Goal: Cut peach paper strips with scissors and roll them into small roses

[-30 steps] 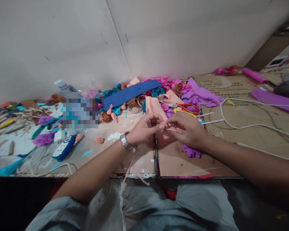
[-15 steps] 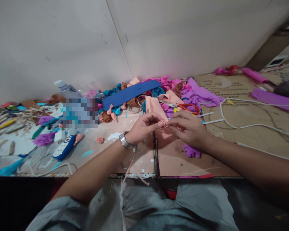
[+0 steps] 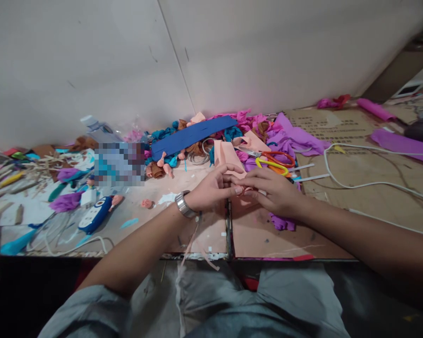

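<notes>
Both hands meet over the seam between the two boards, closed around a small rolled flower of peach crepe paper [image 3: 246,189]. Fingers cover most of it. My left hand [image 3: 213,188], with a metal watch on the wrist, pinches it from the left between thumb and fingers. From the right, my right hand [image 3: 275,188] grips it with its fingertips. Just behind the hands lies a peach crepe paper strip [image 3: 226,154]. Scissors with orange handles [image 3: 280,158] and a yellow-handled pair [image 3: 268,164] rest beyond my right hand. A small peach paper rose [image 3: 147,203] sits left of the watch.
A blue paper strip [image 3: 195,136] tops a heap of coloured crepe scraps along the wall. To the left are a blue-and-white power strip [image 3: 95,215] and a bottle [image 3: 93,126]. A white cable [image 3: 377,185] loops across cardboard at right. Purple paper [image 3: 405,145] lies beyond it.
My right hand's fingers have closed over the flower, whose coiled face showed before. The fingertips of both hands are now closer together, and more of the yellow scissor handle shows.
</notes>
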### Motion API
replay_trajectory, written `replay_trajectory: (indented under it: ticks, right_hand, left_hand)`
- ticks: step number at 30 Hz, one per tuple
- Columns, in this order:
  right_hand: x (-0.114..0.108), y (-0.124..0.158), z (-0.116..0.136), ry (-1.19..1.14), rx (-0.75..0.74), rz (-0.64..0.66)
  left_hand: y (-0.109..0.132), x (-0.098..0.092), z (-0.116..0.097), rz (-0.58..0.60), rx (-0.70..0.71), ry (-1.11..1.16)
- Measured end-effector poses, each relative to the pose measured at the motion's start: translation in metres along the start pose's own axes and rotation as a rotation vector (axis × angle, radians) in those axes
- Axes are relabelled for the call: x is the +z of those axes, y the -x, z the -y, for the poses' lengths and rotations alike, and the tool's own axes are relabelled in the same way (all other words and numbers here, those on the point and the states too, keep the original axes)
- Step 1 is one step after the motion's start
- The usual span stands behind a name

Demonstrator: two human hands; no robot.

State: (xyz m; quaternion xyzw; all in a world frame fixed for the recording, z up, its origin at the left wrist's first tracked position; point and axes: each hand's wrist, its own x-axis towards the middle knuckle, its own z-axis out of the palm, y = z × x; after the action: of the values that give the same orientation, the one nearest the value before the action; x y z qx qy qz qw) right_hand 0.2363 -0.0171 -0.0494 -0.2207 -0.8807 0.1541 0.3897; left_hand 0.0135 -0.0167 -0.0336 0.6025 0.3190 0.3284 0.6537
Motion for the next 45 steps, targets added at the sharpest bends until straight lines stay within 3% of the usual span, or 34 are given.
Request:
replay_trajectory:
  ticks: [7,14,25,30,39,45]
  right_hand:
    - [-0.0014,0.001,0.0008,0.06,0.032,-0.061]
    - [-0.0032,-0.0009,0.0017,0.007,0.064,-0.09]
    - [0.0007,0.001,0.0017,-0.048,0.021,-0.038]
    - [-0.0006,0.0003,0.0007,-0.026,0.037,-0.099]
    - [-0.0011,0.0013,0.0017,-0.042,0.072,-0.084]
    - [-0.0023,-0.0001,0.0019,-0.094,0.051,-0.077]
  left_hand:
    - [-0.0002,0.0033,0.0018,0.004,-0.019,0.05]
    - [-0.0024,0.0007,0.0047,-0.077,0.02,0.083]
    - [0.0015,0.0029,-0.0042,0.046,0.013,-0.028]
    - [0.002,0.0073,-0.0036,0.03,0.032,-0.017]
    - [-0.0006,0.0034,-0.0008,-0.041,0.027,0.08]
    - [0.001,0.0002,-0.0017,0.024,0.011,0.101]
